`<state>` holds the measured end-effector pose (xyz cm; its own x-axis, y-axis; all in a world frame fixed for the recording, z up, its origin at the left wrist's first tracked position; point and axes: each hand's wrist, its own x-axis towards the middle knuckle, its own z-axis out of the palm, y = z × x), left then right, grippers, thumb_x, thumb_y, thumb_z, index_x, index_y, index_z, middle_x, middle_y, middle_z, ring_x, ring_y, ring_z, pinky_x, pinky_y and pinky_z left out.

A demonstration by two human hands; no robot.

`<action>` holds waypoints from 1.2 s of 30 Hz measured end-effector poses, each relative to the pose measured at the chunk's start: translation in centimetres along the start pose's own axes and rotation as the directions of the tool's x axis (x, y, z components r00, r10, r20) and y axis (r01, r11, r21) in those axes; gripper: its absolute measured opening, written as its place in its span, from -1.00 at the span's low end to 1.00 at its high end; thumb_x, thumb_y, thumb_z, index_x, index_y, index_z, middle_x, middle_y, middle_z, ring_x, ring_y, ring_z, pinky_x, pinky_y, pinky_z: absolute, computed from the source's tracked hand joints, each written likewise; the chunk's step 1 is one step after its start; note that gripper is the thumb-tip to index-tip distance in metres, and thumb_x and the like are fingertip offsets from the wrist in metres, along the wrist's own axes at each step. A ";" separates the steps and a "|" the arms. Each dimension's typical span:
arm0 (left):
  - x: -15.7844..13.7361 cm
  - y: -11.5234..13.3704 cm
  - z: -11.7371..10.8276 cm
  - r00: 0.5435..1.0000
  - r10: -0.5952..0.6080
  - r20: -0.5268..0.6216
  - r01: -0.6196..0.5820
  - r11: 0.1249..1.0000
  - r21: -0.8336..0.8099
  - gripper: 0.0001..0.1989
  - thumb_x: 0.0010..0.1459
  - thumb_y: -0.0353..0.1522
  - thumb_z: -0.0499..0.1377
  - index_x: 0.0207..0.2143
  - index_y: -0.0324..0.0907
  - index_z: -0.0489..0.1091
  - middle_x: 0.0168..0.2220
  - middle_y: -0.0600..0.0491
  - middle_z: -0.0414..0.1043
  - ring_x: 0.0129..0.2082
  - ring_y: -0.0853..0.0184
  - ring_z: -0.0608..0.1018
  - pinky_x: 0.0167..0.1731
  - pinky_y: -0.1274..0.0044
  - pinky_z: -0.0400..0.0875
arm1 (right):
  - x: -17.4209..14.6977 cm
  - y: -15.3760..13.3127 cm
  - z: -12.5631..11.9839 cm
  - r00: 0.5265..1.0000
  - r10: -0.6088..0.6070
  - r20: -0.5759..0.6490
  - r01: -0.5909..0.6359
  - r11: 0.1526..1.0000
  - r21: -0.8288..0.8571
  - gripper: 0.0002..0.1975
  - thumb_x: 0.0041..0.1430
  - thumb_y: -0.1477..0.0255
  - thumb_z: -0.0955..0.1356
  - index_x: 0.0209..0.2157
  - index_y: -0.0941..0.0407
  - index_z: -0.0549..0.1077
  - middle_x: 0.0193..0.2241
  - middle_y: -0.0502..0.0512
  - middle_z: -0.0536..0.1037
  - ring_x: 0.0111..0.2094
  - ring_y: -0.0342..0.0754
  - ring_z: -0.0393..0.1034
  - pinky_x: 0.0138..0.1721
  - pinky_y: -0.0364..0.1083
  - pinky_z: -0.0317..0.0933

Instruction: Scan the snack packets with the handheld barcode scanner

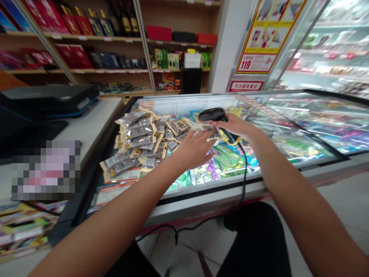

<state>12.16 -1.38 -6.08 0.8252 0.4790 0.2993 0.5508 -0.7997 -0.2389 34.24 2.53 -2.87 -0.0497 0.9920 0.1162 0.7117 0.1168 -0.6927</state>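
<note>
My right hand (235, 126) is wrapped around the handle of a black handheld barcode scanner (211, 114), its head pointing left. A black cable (245, 173) hangs from the handle. My left hand (197, 148) reaches over the glass top of a freezer chest, fingers stretched and apart, just below the scanner. Near its fingertips lies a light-coloured packet (215, 132); whether they touch it I cannot tell. To the left is a heap of small clear snack packets (141, 130) with dark contents and tan edges.
The freezer chest (207, 189) holds colourful bags under its glass. A counter (96, 123) with a black device (54, 98) stands at left. Shelves (115, 38) of boxes and bottles line the back. The cable trails down past my knees to the tiled floor.
</note>
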 end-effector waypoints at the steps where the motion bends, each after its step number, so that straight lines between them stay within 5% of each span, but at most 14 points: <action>1: 0.1 0.4 0.3 0.999 0.014 0.028 -0.014 1.000 -0.010 -0.45 0.43 -0.09 -0.07 0.29 -0.20 0.28 0.37 -0.18 0.21 0.30 0.03 0.33 0.22 0.16 0.17 | 0.0 0.0 -0.1 0.999 0.044 -0.010 -0.043 0.998 0.050 -0.70 0.17 0.18 0.43 -0.20 0.12 0.55 -0.29 0.18 0.64 -0.36 0.03 0.51 -0.34 -0.03 0.38; 6: 0.7 0.9 2.0 0.985 -0.097 0.143 0.101 0.995 -0.020 -0.23 0.36 0.10 -0.11 0.38 -0.22 0.17 0.43 -0.23 0.08 0.37 -0.03 0.25 0.27 0.13 0.13 | -1.0 -0.5 -1.6 0.977 0.210 0.047 -0.215 0.958 0.190 -0.60 0.27 0.07 0.34 -0.42 0.11 0.47 -0.58 0.14 0.50 -0.63 -0.06 0.38 -0.59 -0.09 0.26; 13: 1.0 0.6 1.9 0.941 -0.326 0.093 0.323 0.945 0.048 -0.20 0.32 0.15 -0.13 0.32 -0.22 0.29 0.32 -0.25 0.27 0.31 -0.11 0.29 0.21 0.18 0.19 | -2.8 -1.8 -2.3 0.911 0.248 0.328 -0.357 0.873 0.332 -0.59 0.38 0.10 0.25 -0.32 0.14 0.46 -0.48 0.24 0.62 -0.60 -0.02 0.46 -0.63 -0.08 0.39; 24: 1.0 0.4 2.5 0.936 -0.349 0.050 0.347 0.937 0.049 -0.22 0.32 0.14 -0.13 0.29 -0.20 0.34 0.27 -0.23 0.31 0.23 -0.09 0.34 0.15 0.18 0.22 | -3.1 -3.0 -2.2 0.882 0.389 0.266 -0.459 0.834 0.305 -0.49 0.42 0.07 0.20 -0.42 0.15 0.47 -0.68 0.15 0.47 -0.72 -0.08 0.31 -0.75 -0.13 0.24; 36: 1.2 0.3 2.6 0.919 -0.391 0.042 0.390 0.920 0.039 -0.17 0.29 0.18 -0.14 0.30 -0.21 0.33 0.25 -0.23 0.32 0.24 -0.08 0.32 0.19 0.18 0.18 | -2.8 -1.9 -2.5 0.901 0.333 0.278 -0.412 0.859 0.305 -0.43 0.42 0.04 0.17 -0.44 0.18 0.47 -0.63 0.22 0.51 -0.68 -0.07 0.36 -0.70 -0.13 0.29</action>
<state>13.65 -0.13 -8.23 0.5484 0.7686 0.3294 0.8333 -0.5352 -0.1388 34.76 -0.55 -0.10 -0.0022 0.9460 -0.3242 0.4180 -0.2936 -0.8597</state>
